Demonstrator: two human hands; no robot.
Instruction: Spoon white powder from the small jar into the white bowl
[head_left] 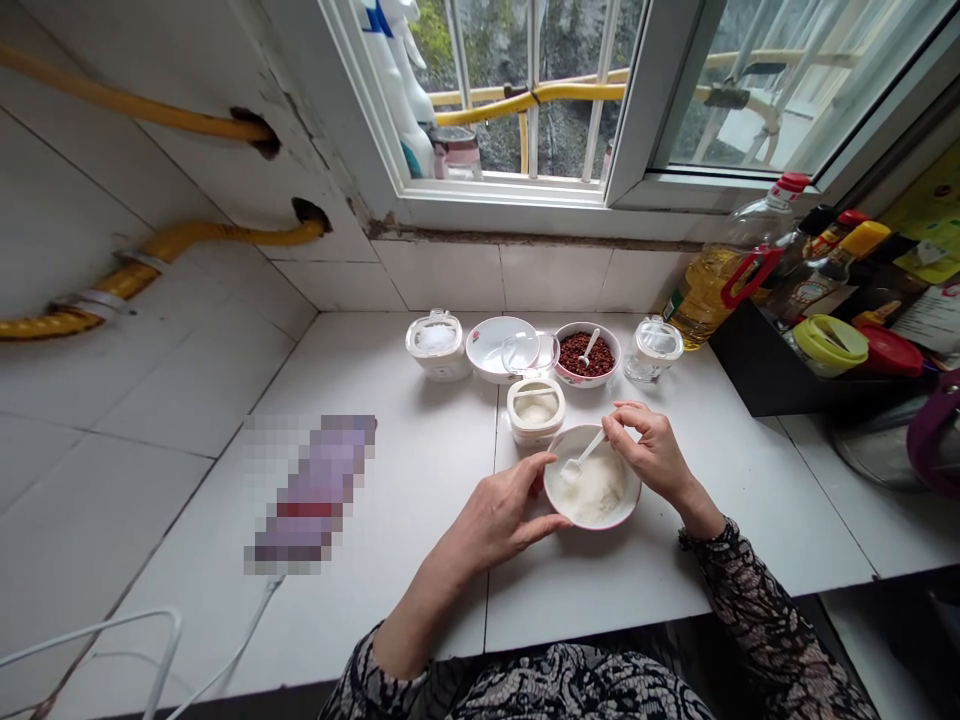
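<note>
A white bowl with a pink rim (555, 490) stands on the white tiled counter, holding a heap of white powder or fine grains (598, 490). My left hand (502, 510) grips the bowl's left rim. My right hand (649, 455) pinches the handle of a small white spoon (583, 450), whose scoop sits in the powder. Just behind the bowl is a small white container (534, 408) with a pale substance inside. Its clear lid (521, 352) rests on a white plate (491, 345).
Along the back stand a lidded white jar (437, 345), a bowl of red beans (587, 353) and a glass jar (652, 348). A cooking oil bottle (709, 290) and other bottles crowd the right. Yellow gas pipes (161, 250) run along the left wall. A pixelated purple object (309, 495) lies on the counter.
</note>
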